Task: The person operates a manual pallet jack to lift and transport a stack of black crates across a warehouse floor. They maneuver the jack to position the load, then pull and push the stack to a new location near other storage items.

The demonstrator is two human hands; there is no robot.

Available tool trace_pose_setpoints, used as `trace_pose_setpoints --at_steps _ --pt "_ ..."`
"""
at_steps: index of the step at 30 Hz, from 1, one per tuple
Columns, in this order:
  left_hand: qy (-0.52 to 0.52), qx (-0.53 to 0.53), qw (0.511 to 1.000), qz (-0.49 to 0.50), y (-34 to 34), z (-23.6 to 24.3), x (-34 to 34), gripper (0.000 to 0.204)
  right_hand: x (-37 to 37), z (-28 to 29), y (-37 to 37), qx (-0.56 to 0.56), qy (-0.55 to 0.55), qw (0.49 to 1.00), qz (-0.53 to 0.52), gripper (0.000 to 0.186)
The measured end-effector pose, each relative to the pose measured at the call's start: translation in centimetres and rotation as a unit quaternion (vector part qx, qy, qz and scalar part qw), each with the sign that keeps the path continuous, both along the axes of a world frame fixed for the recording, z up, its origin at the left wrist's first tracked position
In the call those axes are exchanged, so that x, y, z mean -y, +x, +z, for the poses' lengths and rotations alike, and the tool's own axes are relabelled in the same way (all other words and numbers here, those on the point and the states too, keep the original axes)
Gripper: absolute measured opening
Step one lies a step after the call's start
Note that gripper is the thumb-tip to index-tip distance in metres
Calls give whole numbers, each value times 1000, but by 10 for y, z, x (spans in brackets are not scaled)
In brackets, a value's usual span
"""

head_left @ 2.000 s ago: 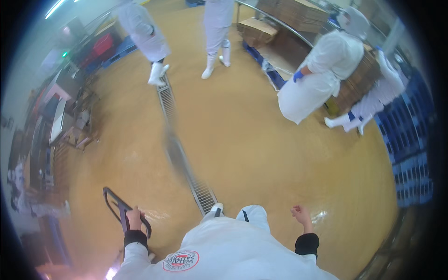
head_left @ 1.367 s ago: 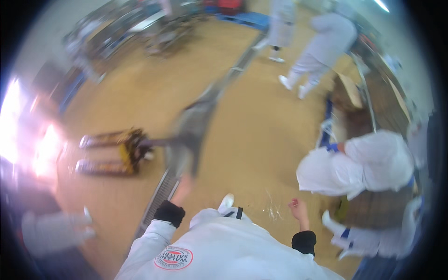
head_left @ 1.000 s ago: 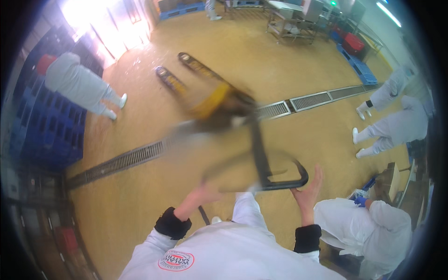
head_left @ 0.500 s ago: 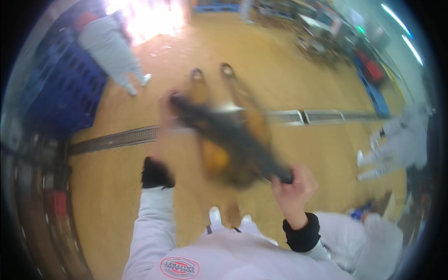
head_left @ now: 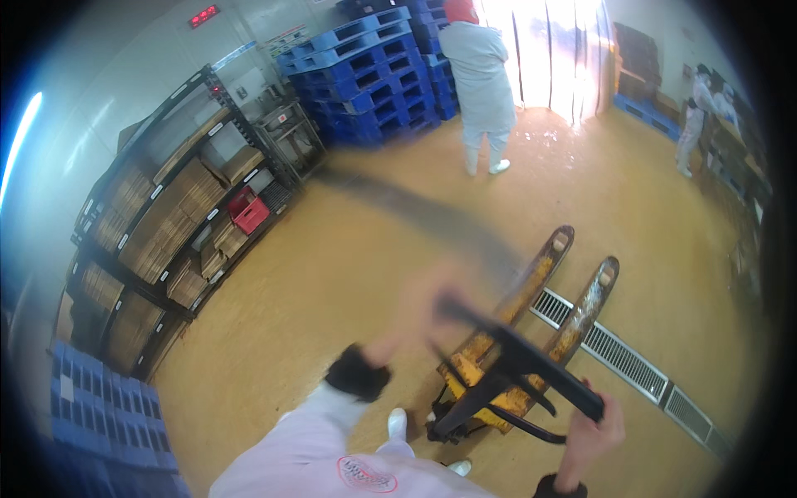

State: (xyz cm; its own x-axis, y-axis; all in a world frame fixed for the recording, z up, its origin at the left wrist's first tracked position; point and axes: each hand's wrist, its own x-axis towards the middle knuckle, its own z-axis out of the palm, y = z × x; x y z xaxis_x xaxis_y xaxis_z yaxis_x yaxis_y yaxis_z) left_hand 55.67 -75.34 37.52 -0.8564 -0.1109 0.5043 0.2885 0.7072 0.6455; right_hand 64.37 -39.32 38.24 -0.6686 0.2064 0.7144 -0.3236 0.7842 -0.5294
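A yellow pallet jack (head_left: 475, 378) with worn, scuffed paint stands just ahead of my feet, its two forks (head_left: 573, 319) pointing away to the upper right. Its black loop handle (head_left: 531, 357) rises toward me. My right hand (head_left: 598, 427) is closed around the handle's right end. At the opposite end is my left hand (head_left: 427, 303), smeared by motion, so I cannot make out whether its fingers grip the bar.
A floor drain grate (head_left: 627, 358) runs beneath the forks. Shelving (head_left: 178, 203) with stacked cardboard lines the left, near blue pallets (head_left: 112, 415). More pallets (head_left: 365, 83) stand at the back. A person (head_left: 477, 83) stands by a bright strip curtain (head_left: 548, 50); others (head_left: 697, 116) are far right.
The view has swung left, bringing the shelving and pallet stacks into sight. The pallet jack now appears lower right, its forks angled rightward. My right hand still holds the handle.
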Motion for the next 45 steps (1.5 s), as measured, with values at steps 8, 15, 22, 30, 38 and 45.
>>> trace_pose_setpoints --at_steps 8,15,22,30,38,45 --pt "-62 22 899 434 265 36 -11 27 101 0 -121 -154 63 937 307 21" --pt "-37 -9 869 494 279 -37 31 13 167 -20 -132 -150 80 916 362 26" --pt "-155 -36 890 426 170 12 128 16 218 -31 -191 -178 99 949 241 32" --pt "-100 -92 952 276 -41 -22 277 13 292 -44 -307 -174 83 976 104 33" --pt "-107 -114 977 147 -291 -39 347 12 332 -51 -437 -157 78 985 3 31" --pt "-23 -67 997 36 -499 -45 368 22 341 -55 -584 -106 65 991 -58 24"
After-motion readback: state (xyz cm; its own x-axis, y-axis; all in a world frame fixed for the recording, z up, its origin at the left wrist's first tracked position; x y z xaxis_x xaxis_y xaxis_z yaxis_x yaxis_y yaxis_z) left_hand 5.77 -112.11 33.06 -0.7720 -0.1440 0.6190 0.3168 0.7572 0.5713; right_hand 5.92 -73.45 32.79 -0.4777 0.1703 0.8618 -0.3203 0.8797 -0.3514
